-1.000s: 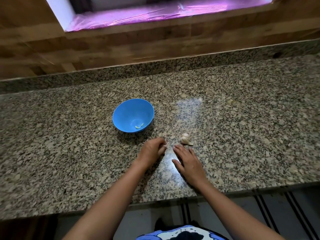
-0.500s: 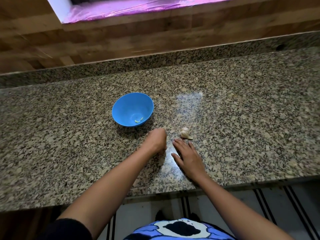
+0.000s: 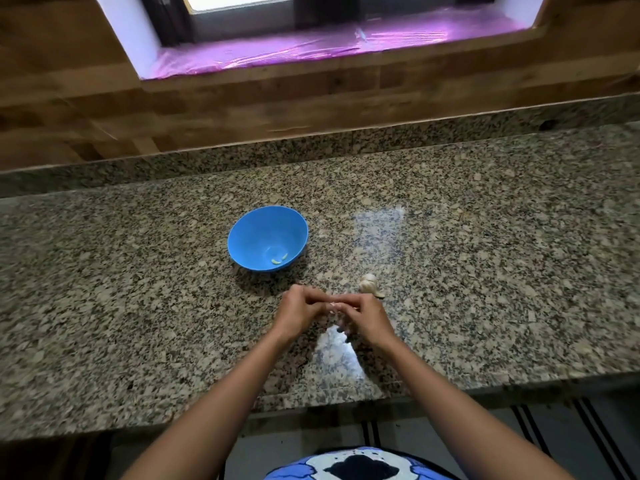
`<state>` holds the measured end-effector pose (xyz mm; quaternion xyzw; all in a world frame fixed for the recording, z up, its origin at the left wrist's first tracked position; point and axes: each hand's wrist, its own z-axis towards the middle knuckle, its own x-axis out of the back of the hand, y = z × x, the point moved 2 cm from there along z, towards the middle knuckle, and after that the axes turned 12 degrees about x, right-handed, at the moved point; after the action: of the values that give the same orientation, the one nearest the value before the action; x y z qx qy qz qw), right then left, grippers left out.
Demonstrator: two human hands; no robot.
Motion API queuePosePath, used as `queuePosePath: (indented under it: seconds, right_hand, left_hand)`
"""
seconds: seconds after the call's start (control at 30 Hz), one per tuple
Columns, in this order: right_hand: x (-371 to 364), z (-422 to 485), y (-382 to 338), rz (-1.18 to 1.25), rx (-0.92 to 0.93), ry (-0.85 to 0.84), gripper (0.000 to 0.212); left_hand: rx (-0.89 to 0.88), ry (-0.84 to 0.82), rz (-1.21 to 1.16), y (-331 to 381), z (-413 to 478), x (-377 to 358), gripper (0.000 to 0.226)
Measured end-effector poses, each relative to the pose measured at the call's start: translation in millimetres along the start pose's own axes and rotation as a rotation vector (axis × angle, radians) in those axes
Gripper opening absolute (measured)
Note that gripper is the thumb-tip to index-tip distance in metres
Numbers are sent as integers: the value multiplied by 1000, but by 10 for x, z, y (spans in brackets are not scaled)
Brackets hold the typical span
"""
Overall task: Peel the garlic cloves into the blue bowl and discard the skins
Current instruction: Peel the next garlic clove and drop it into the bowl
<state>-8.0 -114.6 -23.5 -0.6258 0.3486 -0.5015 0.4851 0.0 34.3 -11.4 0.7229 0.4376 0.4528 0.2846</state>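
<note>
Blue bowl w/ pale-yellow cloves, speckled grey-tan granite counter (purple-pink film up top)

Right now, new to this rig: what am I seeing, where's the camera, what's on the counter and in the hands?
No machine: a person's bare hands, filmed from a camera on their head, looking down. On the granite counter sit a blue bowl holding peeled cloves and, right of it, a garlic piece. The left hand and right hand meet, together pinching something small and pale, probably a clove; it's blurred.
</note>
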Motion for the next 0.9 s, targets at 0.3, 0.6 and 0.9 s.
queuePosePath:
  seconds: [0.3,0.6,0.9]
  right_hand:
    - [20,108,-68,181,-62,-224,15]
    - [36,64,48,-620,490,-118,23]
    - [71,156,27,-122,5,-196,27]
  left_hand:
    - [-152,211,119,-25,-104,30,9]
    - [-7,-98,345,15,-2,52,24]
    - [-115,-61,331,-54,89,48,18]
